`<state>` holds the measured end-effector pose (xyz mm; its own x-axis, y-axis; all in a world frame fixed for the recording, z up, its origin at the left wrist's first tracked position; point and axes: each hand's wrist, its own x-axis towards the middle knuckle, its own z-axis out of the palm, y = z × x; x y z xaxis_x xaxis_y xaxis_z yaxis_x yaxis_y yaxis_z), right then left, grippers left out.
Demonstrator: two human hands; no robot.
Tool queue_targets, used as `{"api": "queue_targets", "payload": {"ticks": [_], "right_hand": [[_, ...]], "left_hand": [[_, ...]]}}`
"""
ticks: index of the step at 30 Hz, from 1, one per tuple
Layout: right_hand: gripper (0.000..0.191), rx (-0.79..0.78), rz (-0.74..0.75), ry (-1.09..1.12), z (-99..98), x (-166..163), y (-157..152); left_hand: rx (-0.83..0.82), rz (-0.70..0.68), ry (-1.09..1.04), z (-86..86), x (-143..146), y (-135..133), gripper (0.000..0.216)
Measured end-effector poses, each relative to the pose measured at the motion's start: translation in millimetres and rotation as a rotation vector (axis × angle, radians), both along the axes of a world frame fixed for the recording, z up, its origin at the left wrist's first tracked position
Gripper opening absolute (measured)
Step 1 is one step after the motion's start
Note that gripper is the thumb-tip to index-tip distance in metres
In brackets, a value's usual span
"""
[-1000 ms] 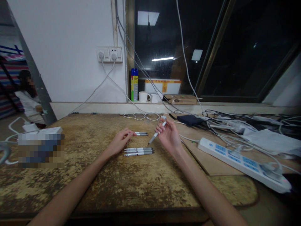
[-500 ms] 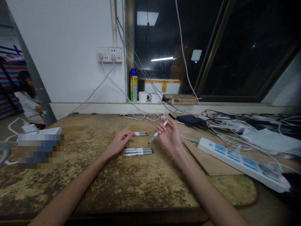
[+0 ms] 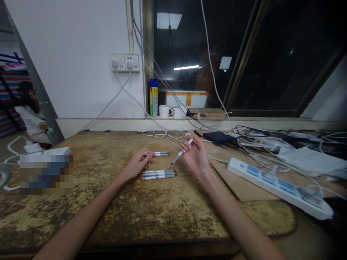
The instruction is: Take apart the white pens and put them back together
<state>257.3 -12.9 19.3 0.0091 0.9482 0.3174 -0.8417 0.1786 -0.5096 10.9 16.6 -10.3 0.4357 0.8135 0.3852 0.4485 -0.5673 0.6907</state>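
Note:
My right hand (image 3: 197, 159) is raised over the table with its fingers closed round a white pen with a grey grip (image 3: 179, 156), whose tip slants down to the left. To the left, my left hand (image 3: 138, 163) rests low at the tabletop, fingers curled over the left end of a second pen (image 3: 162, 154) that lies flat; its covered end is hidden. Just in front of that hand several similar pens (image 3: 159, 174) lie side by side in a row, their grey ends to the right.
On the worn wooden table (image 3: 130, 216), a white power strip (image 3: 279, 186) and a tangle of cables (image 3: 260, 144) take up the right side. A black box (image 3: 218, 137) sits behind my right hand. A mug (image 3: 165, 111) and spray can (image 3: 153, 97) stand on the sill. A person (image 3: 29, 112) is far left.
Both hands and the pens keep their places relative to one another. Only a slight shift of the camera view shows.

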Motion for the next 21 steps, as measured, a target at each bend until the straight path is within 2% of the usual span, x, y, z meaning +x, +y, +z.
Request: {"api": "queue_targets", "payload": {"ticks": [9, 15, 21], "right_hand": [[0.027, -0.009, -0.006, -0.007, 1.7, -0.3, -1.9], [0.019, -0.003, -0.025, -0.022, 1.0, -0.6, -0.4], [0.02, -0.01, -0.029, 0.009, 1.3, -0.6, -0.6]], "left_hand": [[-0.017, -0.004, -0.006, -0.3, 0.4, -0.3, 0.041], [0.004, -0.004, 0.0, 0.5, 1.7, -1.3, 0.04], [-0.027, -0.008, -0.005, -0.6, 1.5, -1.3, 0.041]]}}
